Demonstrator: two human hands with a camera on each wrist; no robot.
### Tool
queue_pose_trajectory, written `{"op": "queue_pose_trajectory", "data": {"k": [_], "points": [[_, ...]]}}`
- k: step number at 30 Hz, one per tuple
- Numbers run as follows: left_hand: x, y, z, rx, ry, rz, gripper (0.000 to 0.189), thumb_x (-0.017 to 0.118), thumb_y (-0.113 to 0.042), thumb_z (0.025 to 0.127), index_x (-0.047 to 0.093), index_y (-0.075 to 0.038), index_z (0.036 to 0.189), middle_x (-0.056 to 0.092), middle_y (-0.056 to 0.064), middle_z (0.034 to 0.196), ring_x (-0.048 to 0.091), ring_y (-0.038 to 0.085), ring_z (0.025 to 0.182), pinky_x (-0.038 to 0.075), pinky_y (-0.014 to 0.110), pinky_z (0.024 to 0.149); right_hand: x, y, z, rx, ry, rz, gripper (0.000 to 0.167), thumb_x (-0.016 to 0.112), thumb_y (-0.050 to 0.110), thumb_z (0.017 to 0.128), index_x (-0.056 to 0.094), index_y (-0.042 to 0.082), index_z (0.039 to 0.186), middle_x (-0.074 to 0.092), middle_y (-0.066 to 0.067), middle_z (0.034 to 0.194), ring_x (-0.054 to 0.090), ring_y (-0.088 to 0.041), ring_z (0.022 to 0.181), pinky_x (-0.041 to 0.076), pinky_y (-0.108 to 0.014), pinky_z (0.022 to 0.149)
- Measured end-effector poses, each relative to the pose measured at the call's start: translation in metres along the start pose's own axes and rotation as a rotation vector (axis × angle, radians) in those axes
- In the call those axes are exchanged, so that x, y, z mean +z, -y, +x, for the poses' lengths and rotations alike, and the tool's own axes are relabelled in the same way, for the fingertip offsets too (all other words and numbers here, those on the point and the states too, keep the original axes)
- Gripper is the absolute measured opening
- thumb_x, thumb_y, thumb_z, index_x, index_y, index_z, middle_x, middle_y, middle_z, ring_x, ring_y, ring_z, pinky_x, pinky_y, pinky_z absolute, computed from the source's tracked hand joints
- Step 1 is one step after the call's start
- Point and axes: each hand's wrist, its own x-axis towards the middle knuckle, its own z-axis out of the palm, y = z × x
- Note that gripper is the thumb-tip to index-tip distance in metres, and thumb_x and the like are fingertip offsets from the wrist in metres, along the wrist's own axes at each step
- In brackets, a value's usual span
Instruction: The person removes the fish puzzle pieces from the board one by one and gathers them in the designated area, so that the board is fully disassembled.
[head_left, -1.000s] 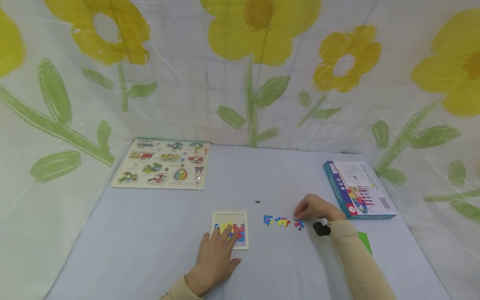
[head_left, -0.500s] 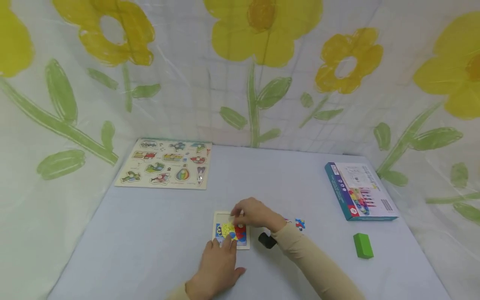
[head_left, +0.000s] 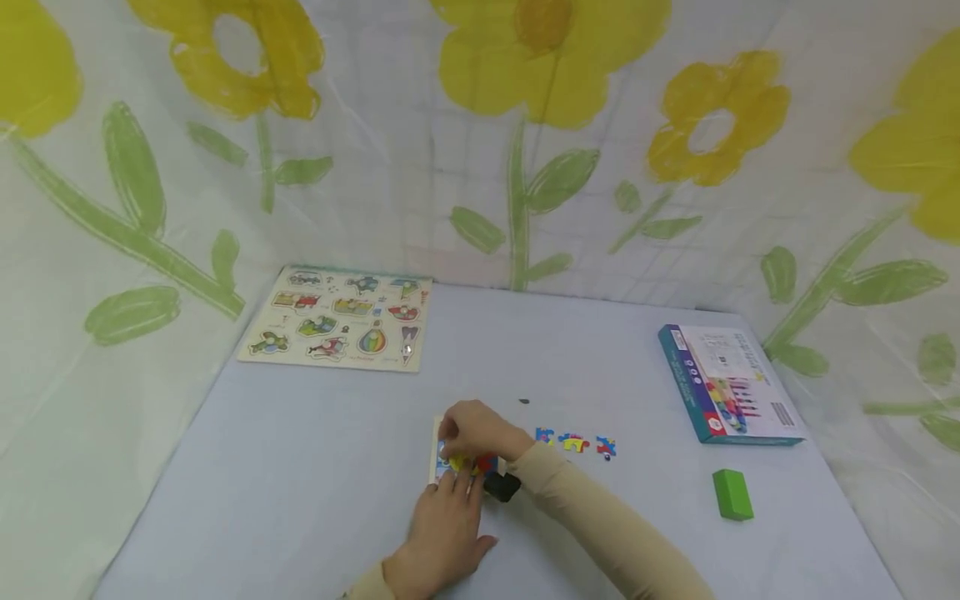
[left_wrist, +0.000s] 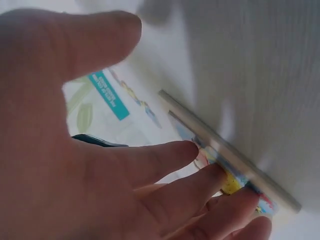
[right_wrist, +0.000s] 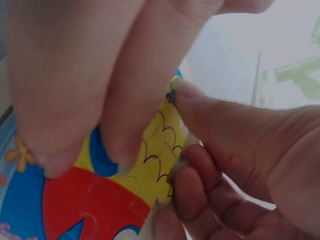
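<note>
My left hand point(head_left: 450, 521) lies with straight fingers over the near edge of a small wooden-framed jigsaw puzzle point(head_left: 436, 437). In the left wrist view its fingertips rest by the pale frame rim point(left_wrist: 230, 150). My right hand point(head_left: 476, 429) is over the upper left of the puzzle, pinching a small puzzle piece point(right_wrist: 176, 77) with yellow and blue at the thumb tip, mostly hidden by fingers. Yellow scales point(right_wrist: 162, 137) and a red area point(right_wrist: 90, 202) of the puzzle picture show beneath. Three loose puzzle pieces point(head_left: 574, 442) lie right of the frame.
A wooden peg puzzle board point(head_left: 337, 321) with vehicle shapes lies at the back left. A flat printed box point(head_left: 738, 383) is at the back right, with a green block point(head_left: 732, 495) before it. Behind the loose pieces sits a tiny dark scrap point(head_left: 524, 401).
My right hand has travelled left from beside the loose pieces to the framed puzzle, then further across to its upper left. The left hand has stayed at the frame's near edge.
</note>
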Motion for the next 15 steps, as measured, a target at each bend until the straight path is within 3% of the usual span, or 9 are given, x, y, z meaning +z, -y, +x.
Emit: {"op": "queue_pose_trajectory", "data": {"k": [6, 15], "points": [[-0.0034, -0.0010, 0.0037, -0.002, 0.065, -0.021, 0.086, 0.072, -0.073, 0.078, 0.065, -0.008, 0.134, 0.067, 0.010, 0.136, 0.062, 0.024, 0.106, 0.053, 0.033, 0.087, -0.0049, -0.0003, -0.0001, -0.029, 0.025, 0.044, 0.012, 0.084, 0.016, 0.086, 0.074, 0.009, 0.088, 0.070, -0.001, 0.087, 0.055, -0.005, 0.077, 0.048, -0.018, 0.071], [-0.0032, -0.0015, 0.0034, -0.004, 0.049, -0.005, 0.088, 0.074, -0.074, 0.074, 0.064, -0.009, 0.133, 0.067, 0.009, 0.132, 0.063, 0.022, 0.103, 0.051, 0.035, 0.082, -0.0054, 0.0081, -0.0057, -0.050, -0.006, -0.077, 0.013, 0.085, 0.017, 0.085, 0.074, 0.012, 0.086, 0.073, 0.001, 0.087, 0.060, -0.006, 0.079, 0.049, -0.019, 0.072]]}}
